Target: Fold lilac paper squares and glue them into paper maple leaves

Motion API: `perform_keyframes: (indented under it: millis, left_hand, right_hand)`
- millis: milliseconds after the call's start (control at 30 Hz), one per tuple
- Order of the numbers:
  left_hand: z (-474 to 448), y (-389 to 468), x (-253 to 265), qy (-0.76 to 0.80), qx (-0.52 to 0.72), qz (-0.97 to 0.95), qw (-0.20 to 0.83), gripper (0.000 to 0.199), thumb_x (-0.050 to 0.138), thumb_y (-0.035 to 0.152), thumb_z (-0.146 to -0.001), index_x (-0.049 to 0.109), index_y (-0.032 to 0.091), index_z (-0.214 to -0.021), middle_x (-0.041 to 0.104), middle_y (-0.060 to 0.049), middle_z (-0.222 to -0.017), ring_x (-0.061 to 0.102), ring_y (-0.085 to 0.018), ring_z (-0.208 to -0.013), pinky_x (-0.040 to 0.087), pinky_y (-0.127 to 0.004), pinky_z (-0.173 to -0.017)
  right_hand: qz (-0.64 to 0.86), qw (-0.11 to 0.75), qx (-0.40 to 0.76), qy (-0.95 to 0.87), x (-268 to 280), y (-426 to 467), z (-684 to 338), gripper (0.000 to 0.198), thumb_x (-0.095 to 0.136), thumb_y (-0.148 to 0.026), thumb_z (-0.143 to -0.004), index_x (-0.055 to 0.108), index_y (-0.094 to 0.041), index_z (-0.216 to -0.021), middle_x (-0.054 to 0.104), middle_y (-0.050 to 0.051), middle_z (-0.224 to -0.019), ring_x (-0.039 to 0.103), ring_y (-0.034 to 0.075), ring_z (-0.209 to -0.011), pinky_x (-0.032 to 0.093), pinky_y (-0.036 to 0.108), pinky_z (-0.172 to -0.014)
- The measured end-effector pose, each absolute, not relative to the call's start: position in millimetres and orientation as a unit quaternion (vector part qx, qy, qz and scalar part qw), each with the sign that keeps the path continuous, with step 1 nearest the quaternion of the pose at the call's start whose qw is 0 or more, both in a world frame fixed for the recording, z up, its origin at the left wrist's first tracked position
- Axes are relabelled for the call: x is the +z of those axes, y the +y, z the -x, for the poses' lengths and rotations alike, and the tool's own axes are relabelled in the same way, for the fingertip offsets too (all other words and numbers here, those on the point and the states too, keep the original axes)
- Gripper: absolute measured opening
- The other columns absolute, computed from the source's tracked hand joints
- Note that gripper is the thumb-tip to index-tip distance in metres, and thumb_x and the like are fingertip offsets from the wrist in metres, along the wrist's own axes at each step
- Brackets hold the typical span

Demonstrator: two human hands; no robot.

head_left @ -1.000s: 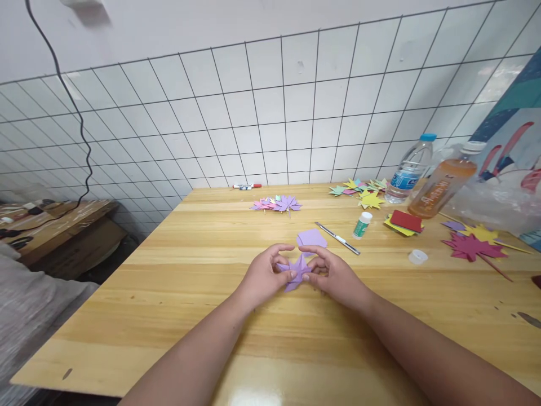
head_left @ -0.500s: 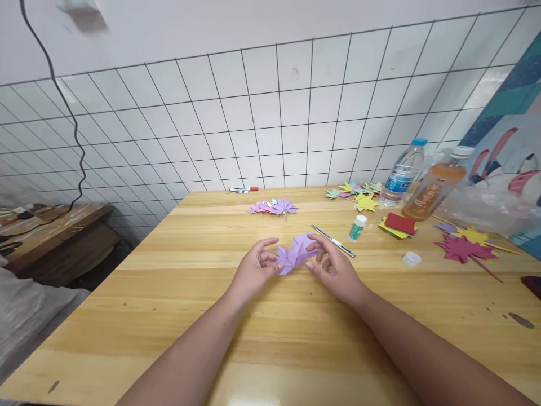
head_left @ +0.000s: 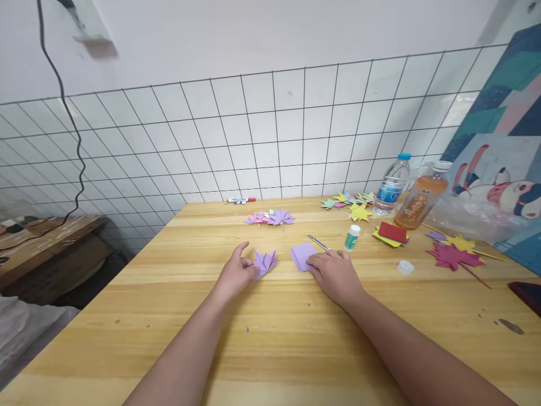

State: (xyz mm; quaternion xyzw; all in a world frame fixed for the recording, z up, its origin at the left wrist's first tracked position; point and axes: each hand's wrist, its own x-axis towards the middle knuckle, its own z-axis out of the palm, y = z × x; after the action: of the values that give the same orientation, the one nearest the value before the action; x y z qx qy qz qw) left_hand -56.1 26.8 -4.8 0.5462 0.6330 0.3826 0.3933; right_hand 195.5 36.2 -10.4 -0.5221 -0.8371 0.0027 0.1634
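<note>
A folded purple paper leaf piece (head_left: 265, 263) with pointed tips is pinched between the thumb and fingers of my left hand (head_left: 235, 270), low over the table. To its right lies a flat purple paper square (head_left: 301, 255), with what looks like a layered edge. My right hand (head_left: 337, 275) has its fingers closed at the lower right corner of the square; the thumb is partly hidden. Just behind that hand a slim silver utility knife (head_left: 318, 242) lies on the wood, its near end covered by my fingers.
Behind are paper maple leaves (head_left: 281, 217) and markers (head_left: 240, 201). To the right stand a glue stick (head_left: 352, 238), its loose cap (head_left: 405, 267), coloured paper (head_left: 393, 232), a water bottle (head_left: 392, 186), an orange drink bottle (head_left: 422, 194) and a crimson leaf (head_left: 455, 256).
My hands have moved apart. The leaf piece has gone left with my left hand, and the purple square now lies separate under my right fingers. The camera view has tilted up slightly.
</note>
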Motion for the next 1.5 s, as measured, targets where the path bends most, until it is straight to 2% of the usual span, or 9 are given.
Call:
perform_keyframes:
  millis: [133,233,333,433,600,833,1000,1333,1500]
  left_hand:
    - [59,29,-6,0.676,0.377,-0.564,0.286,0.075,0.065,0.027,-0.063,0.036,0.016,-0.131,0.06,-0.007,-0.091,0.055,-0.022,-0.088,0.04,-0.031,-0.074]
    - [54,25,-2,0.677,0.421,-0.571,0.195,0.052,0.066,0.033,-0.064,0.055,0.021,-0.113,0.056,-0.008,-0.104,0.048,-0.026,-0.102,0.037,-0.036,-0.083]
    - [40,15,6,0.597,0.435,-0.571,0.359,0.034,0.056,0.047,-0.074,0.063,0.017,-0.086,0.059,-0.005,-0.078,0.054,-0.018,-0.073,0.041,-0.028,-0.065]
    - [22,2,9,0.481,0.365,-0.458,0.652,0.054,0.043,0.06,-0.078,0.065,0.011,-0.072,0.056,-0.004,-0.06,0.042,-0.007,-0.044,0.027,-0.018,-0.041]
    - [8,-7,7,0.368,0.312,-0.281,0.83,0.06,0.043,0.061,-0.078,0.066,0.007,-0.088,0.064,-0.011,-0.071,0.053,-0.008,-0.048,0.023,-0.015,-0.035]
    - [7,-8,-2,0.402,0.41,-0.303,0.76,0.023,0.064,0.034,-0.074,0.063,0.012,-0.082,0.059,-0.003,-0.066,0.054,-0.008,-0.053,0.032,-0.015,-0.042]
    - [5,-7,-14,0.412,0.398,-0.351,0.741,0.026,0.065,0.037,-0.072,0.061,0.012,-0.079,0.048,0.002,-0.055,0.04,-0.005,-0.043,0.023,-0.016,-0.039]
    - [-4,-6,-18,0.505,0.358,-0.534,0.576,0.034,0.058,0.045,-0.076,0.058,0.013,-0.064,0.047,0.003,-0.054,0.039,-0.008,-0.051,0.03,-0.019,-0.049]
    - [-2,-6,-15,0.487,0.369,-0.5,0.614,0.04,0.051,0.05,-0.079,0.06,0.013,-0.092,0.053,0.0,-0.062,0.043,-0.009,-0.05,0.032,-0.02,-0.045]
  right_hand:
    - [0.535,0.154,-0.012,-0.831,-6,35,-196,0.032,0.038,-0.028,-0.091,0.065,-0.022,-0.075,0.07,0.005,-0.079,0.057,0.019,-0.078,0.028,0.035,-0.075]
    - [0.546,0.186,-0.009,-0.817,-5,36,-197,0.029,0.039,-0.028,-0.09,0.065,-0.022,-0.08,0.07,0.004,-0.081,0.058,0.019,-0.079,0.029,0.033,-0.073]
    - [0.549,0.271,-0.016,-0.791,-3,32,-198,0.024,0.041,-0.027,-0.089,0.065,-0.023,-0.091,0.07,0.004,-0.09,0.058,0.02,-0.083,0.031,0.033,-0.076]
    - [0.519,0.366,-0.05,-0.771,-2,22,-197,0.02,0.046,-0.026,-0.085,0.066,-0.024,-0.087,0.068,0.004,-0.099,0.056,0.021,-0.089,0.03,0.035,-0.082]
    - [0.419,0.417,-0.102,-0.8,-5,2,-190,0.015,0.055,-0.022,-0.079,0.067,-0.031,-0.082,0.071,-0.001,-0.092,0.058,0.018,-0.08,0.032,0.037,-0.079]
    - [0.268,0.381,-0.075,-0.881,1,-6,-183,0.025,0.056,-0.017,-0.073,0.063,-0.032,-0.091,0.066,-0.002,-0.104,0.056,0.02,-0.088,0.036,0.04,-0.086]
    - [0.242,0.316,0.003,-0.917,7,-5,-183,0.036,0.055,-0.018,-0.069,0.061,-0.03,-0.103,0.054,0.002,-0.123,0.045,0.025,-0.112,0.029,0.046,-0.099]
    - [0.334,0.371,0.319,-0.806,-16,15,-177,0.005,0.059,-0.02,-0.076,0.062,-0.021,-0.079,0.058,0.007,-0.113,0.053,0.019,-0.106,0.043,0.033,-0.088]
    - [0.366,0.363,0.416,-0.749,-21,16,-173,0.007,0.055,-0.018,-0.079,0.056,-0.019,-0.072,0.065,0.004,-0.09,0.06,0.015,-0.086,0.046,0.025,-0.075]
